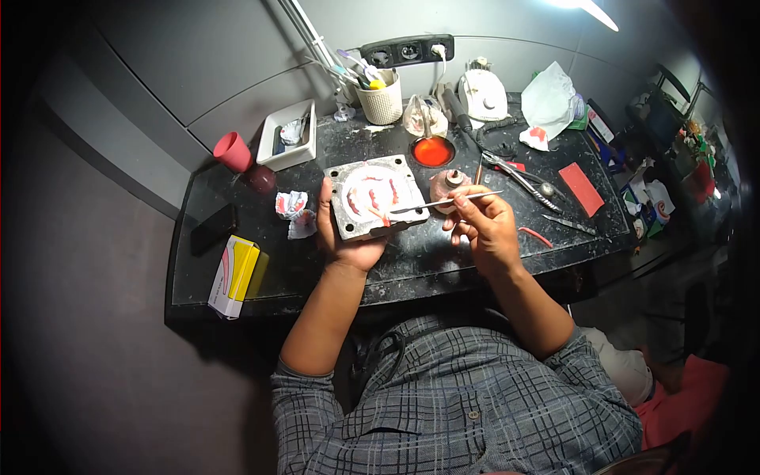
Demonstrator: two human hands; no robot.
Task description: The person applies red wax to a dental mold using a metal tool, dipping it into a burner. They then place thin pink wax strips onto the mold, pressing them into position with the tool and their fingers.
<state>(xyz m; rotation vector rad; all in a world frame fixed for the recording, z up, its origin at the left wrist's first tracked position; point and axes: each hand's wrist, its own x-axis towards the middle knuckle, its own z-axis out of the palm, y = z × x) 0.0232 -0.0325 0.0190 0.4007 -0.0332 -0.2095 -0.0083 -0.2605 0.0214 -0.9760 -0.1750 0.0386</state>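
Observation:
My left hand [356, 252] grips a square metal dental flask [340, 215] from its left side and underneath, holding it tilted over the table. White plaster fills the flask, with curved red wax shapes [375, 196] set in it. Pinched in my right hand [489, 226] is a thin metal wax spatula [451, 203], its tip over the plaster near the flask's front edge. A pinkish strip [383, 217] lies at that edge, close to the tip. Just behind my right fingers stands a small round burner [451, 180].
Behind the flask is a dish of red wax [432, 150]. Pliers-like tools [522, 180], a knife [570, 226], a pink wax sheet [582, 190] and a wax strip [537, 237] lie right. Left are plaster models [291, 204], a white tray [273, 150], a pink cup [233, 152] and a box [234, 275].

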